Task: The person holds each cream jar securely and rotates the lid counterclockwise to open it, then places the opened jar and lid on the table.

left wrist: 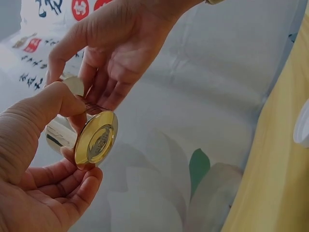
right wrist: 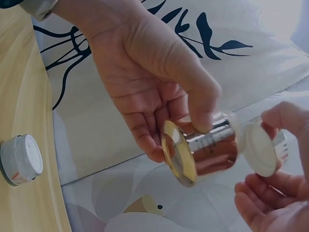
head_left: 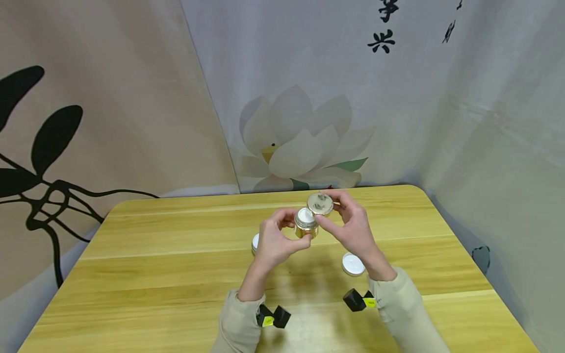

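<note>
My left hand (head_left: 278,240) grips a small shiny gold jar (head_left: 305,229) between thumb and fingers. The jar has a white top, and its gold base (left wrist: 99,140) shows in the left wrist view. Just to its right, my right hand (head_left: 353,224) pinches a round lid (head_left: 320,203) with a shiny outer face and a gold rim. The lid's white underside (right wrist: 260,150) shows in the right wrist view, close beside the jar's top. Both hands are raised above the table.
A white disc-shaped lid (head_left: 353,264) lies on the wooden table (head_left: 167,274) below my right hand. A jar with a white top (right wrist: 21,159) stands on the table, partly hidden behind my left hand in the head view. Printed curtains (head_left: 132,98) hang behind the table.
</note>
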`<state>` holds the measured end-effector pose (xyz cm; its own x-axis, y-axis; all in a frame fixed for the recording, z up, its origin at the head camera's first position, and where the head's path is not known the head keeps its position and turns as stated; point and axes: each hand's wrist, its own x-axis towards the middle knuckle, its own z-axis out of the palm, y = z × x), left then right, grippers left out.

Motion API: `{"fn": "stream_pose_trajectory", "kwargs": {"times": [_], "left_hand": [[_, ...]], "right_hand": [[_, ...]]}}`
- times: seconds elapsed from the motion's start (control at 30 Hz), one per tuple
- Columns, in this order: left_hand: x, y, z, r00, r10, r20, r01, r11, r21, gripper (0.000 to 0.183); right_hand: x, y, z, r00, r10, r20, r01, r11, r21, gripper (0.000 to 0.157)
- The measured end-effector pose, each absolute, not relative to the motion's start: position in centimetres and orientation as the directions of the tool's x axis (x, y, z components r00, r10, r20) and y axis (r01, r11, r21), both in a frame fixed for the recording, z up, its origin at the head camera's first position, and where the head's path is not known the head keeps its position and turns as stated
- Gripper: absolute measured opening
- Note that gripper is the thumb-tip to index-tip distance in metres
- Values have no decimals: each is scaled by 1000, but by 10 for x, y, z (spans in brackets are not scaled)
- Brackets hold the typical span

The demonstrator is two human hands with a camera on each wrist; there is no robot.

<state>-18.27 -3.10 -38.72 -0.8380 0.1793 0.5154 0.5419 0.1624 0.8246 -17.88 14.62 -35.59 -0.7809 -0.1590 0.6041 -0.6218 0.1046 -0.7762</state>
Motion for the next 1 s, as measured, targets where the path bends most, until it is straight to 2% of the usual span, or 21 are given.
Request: {"fn": "stream_pose_trajectory", "kwargs": {"times": [0.17, 0.6, 1.0], "left_hand": [[-183, -33, -389, -846, 163, 508, 532, 179, 828, 39], [-184, -42, -389, -867, 128, 481, 498, 205, 843, 38], [-184, -43, -390, -882, 123, 455, 471, 188, 862, 38]], "right_hand": [[-178, 150, -356, -792, -100, 602, -609, 73, -790, 45], [-173, 167, -372, -801, -59, 596, -599, 76, -797, 45], [-166, 186, -394, -834, -80, 546, -551, 178, -815, 44]]}}
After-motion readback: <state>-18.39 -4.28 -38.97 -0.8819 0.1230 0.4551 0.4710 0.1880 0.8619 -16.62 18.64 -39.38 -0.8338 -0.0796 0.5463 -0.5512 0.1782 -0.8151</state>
